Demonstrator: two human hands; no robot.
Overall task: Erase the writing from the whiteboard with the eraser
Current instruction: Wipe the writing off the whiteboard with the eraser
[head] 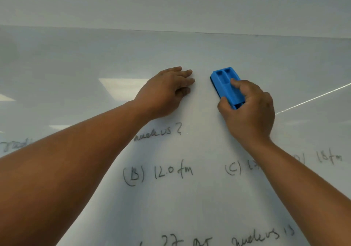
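Note:
The whiteboard point(190, 198) fills most of the head view, its top edge running across the upper part. A blue eraser point(224, 83) lies flat against the board near the top, and my right hand point(248, 109) grips its lower end between thumb and fingers. My left hand point(167, 92) rests palm-down on the board just left of the eraser, fingers slightly apart, holding nothing. Black handwriting point(157, 173) such as "(B) 12.0 fm", "nucleus?" and "(C)" sits below both hands. My forearms cover parts of the text.
A pale wall point(171, 2) rises above the board's top edge. Ceiling lights reflect on the board at the left, and a bright diagonal streak point(313, 97) crosses it at the right. More writing shows at the bottom edge and the far right.

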